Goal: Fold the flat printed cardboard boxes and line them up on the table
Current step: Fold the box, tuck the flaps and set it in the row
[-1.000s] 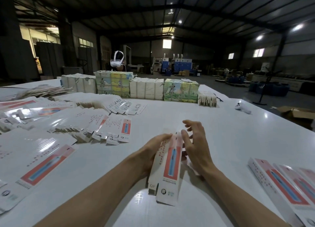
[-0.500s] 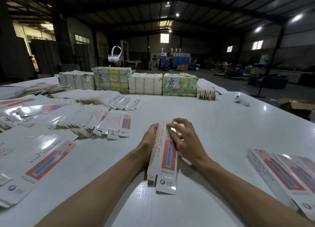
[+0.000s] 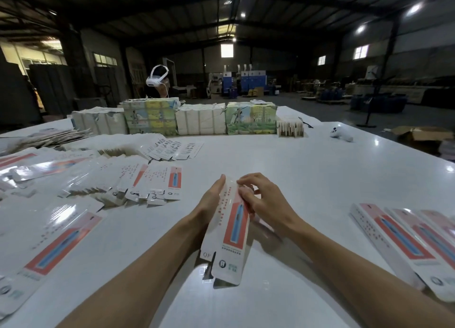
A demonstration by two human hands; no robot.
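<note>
Box (image 3: 230,229) looks light, thin, slick card, creases easily; left hand (image 3: 210,202) grips its left side, right hand (image 3: 264,202) pinches the right edge with curled fingers, so hold by edges

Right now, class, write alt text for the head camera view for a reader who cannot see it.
A person's left-hand grip and right-hand grip hold a half-folded printed box above a white table. Flat boxes are spread at left; folded boxes lie in a row at right.
</note>
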